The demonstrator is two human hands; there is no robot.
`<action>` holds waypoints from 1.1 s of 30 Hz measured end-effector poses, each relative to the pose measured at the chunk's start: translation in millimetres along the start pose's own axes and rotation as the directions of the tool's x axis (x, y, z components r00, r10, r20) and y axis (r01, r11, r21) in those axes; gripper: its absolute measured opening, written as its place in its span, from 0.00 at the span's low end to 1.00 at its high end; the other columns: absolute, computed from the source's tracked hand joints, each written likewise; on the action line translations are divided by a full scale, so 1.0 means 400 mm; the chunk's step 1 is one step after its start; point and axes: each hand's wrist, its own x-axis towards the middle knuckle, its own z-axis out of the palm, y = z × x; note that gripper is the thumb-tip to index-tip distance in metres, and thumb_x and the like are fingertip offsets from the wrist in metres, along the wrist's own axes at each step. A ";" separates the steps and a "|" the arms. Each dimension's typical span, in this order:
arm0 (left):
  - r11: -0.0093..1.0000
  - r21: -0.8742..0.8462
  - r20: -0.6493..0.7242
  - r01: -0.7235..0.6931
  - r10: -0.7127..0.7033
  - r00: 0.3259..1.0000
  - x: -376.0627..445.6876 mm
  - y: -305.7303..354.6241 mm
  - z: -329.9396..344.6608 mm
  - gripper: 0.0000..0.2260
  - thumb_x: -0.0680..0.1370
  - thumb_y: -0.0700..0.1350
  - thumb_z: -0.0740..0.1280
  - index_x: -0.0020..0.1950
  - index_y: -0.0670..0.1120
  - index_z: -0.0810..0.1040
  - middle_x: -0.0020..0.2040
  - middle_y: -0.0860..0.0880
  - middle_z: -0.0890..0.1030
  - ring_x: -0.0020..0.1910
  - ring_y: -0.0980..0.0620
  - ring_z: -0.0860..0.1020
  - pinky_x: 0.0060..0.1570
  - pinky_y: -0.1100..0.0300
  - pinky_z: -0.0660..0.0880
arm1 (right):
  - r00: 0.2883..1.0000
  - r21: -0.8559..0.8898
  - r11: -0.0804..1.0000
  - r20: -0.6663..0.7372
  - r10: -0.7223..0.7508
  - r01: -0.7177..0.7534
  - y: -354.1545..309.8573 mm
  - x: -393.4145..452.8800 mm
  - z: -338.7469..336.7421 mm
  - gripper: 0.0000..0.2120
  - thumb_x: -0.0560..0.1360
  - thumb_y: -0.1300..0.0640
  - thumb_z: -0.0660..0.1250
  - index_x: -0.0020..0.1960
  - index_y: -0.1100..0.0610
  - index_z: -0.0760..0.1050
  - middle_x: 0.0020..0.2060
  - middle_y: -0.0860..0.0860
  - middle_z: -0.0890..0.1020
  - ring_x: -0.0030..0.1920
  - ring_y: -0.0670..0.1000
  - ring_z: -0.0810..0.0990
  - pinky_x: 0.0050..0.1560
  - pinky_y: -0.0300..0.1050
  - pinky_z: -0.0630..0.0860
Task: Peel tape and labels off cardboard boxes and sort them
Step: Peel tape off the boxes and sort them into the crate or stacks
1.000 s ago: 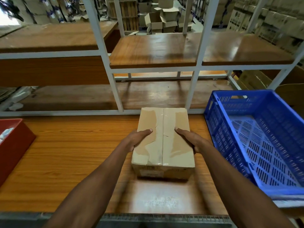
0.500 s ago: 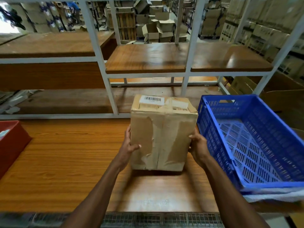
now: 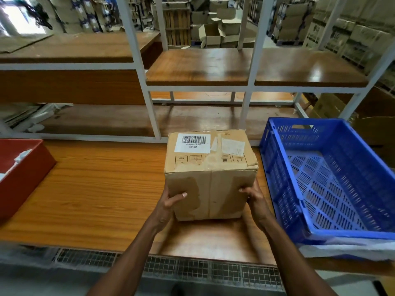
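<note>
A brown cardboard box [image 3: 210, 182] stands on the wooden table [image 3: 96, 189] in front of me, tipped so its top face shows. A white barcode label [image 3: 192, 143] and a smaller pale label [image 3: 232, 146] are stuck on the top face. Clear tape [image 3: 210, 197] runs down the front seam and over the top edge. My left hand [image 3: 171, 201] grips the box's lower left side, thumb on the front face. My right hand [image 3: 255, 199] grips the lower right side, fingertips on the front face.
A blue slatted plastic crate [image 3: 277, 167] sits at the right, close to the box, on a white plastic sheet [image 3: 342, 249]. A red bin [image 3: 27, 169] with white scraps is at the left edge. White-framed wooden shelves [image 3: 203, 67] rise behind the table.
The box was lying flat with my hands resting on top; both hands moved to its sides and tipped it up, so the labelled face now shows on top.
</note>
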 end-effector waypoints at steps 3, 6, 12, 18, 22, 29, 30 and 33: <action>0.999 -0.040 0.006 -0.013 0.014 1.000 -0.016 0.007 0.000 0.42 0.69 0.60 0.78 0.79 0.53 0.64 0.70 0.51 0.79 0.69 0.50 0.77 0.65 0.48 0.76 | 1.000 -0.011 1.000 0.007 -0.009 0.009 0.006 -0.012 -0.008 0.32 0.71 0.53 0.65 0.75 0.41 0.68 0.65 0.44 0.81 0.65 0.47 0.78 0.58 0.49 0.74; 1.000 0.028 0.003 -0.005 0.005 1.000 -0.007 0.028 -0.002 0.46 0.68 0.63 0.79 0.80 0.51 0.64 0.71 0.49 0.78 0.70 0.48 0.77 0.68 0.45 0.75 | 1.000 -0.031 0.999 0.017 -0.006 0.007 0.005 -0.019 -0.014 0.31 0.72 0.53 0.67 0.75 0.42 0.68 0.64 0.45 0.81 0.63 0.47 0.80 0.56 0.46 0.76; 0.997 0.070 -0.049 0.019 -0.016 0.999 0.002 0.030 0.019 0.47 0.61 0.61 0.84 0.75 0.51 0.71 0.65 0.51 0.83 0.65 0.50 0.80 0.59 0.55 0.80 | 0.997 -0.085 0.996 0.070 0.036 -0.030 -0.001 -0.028 -0.006 0.43 0.67 0.42 0.78 0.78 0.40 0.64 0.66 0.42 0.81 0.65 0.45 0.79 0.64 0.51 0.77; 0.999 0.032 -0.121 -0.001 0.005 0.993 -0.043 0.026 0.027 0.49 0.57 0.63 0.85 0.74 0.53 0.72 0.65 0.51 0.82 0.64 0.51 0.80 0.63 0.49 0.79 | 0.998 -0.091 0.996 0.065 0.026 -0.020 -0.019 -0.039 0.000 0.44 0.65 0.42 0.80 0.77 0.40 0.65 0.65 0.41 0.80 0.65 0.44 0.78 0.62 0.47 0.76; 0.999 0.017 -0.131 -0.038 0.040 0.991 -0.081 0.050 0.028 0.48 0.58 0.63 0.85 0.75 0.51 0.73 0.66 0.50 0.82 0.65 0.48 0.79 0.64 0.44 0.78 | 0.998 -0.110 0.994 0.069 -0.012 0.020 -0.050 -0.063 0.010 0.41 0.70 0.46 0.77 0.79 0.42 0.63 0.67 0.44 0.79 0.66 0.47 0.77 0.59 0.47 0.76; 0.987 0.057 -0.029 -0.149 0.151 0.988 -0.151 0.141 0.020 0.43 0.64 0.62 0.82 0.75 0.52 0.73 0.66 0.50 0.81 0.67 0.46 0.78 0.66 0.36 0.75 | 0.994 -0.146 0.984 0.065 -0.091 0.099 -0.148 -0.148 0.044 0.28 0.73 0.45 0.75 0.68 0.30 0.68 0.64 0.39 0.80 0.63 0.41 0.79 0.61 0.46 0.76; 0.985 0.055 -0.019 -0.165 0.167 0.986 -0.168 0.153 0.019 0.42 0.64 0.61 0.82 0.75 0.52 0.73 0.66 0.50 0.82 0.67 0.46 0.78 0.66 0.36 0.75 | 0.993 -0.144 0.983 0.057 -0.106 0.113 -0.156 -0.166 0.051 0.27 0.73 0.44 0.75 0.67 0.30 0.68 0.64 0.39 0.80 0.62 0.41 0.80 0.62 0.47 0.77; 0.974 0.066 0.007 -0.215 0.215 0.977 -0.218 0.178 0.010 0.37 0.68 0.57 0.80 0.75 0.52 0.73 0.67 0.49 0.81 0.68 0.45 0.78 0.66 0.36 0.75 | 0.988 -0.139 0.979 0.046 -0.145 0.150 -0.177 -0.222 0.065 0.31 0.71 0.38 0.77 0.70 0.32 0.67 0.65 0.42 0.80 0.64 0.44 0.80 0.63 0.50 0.77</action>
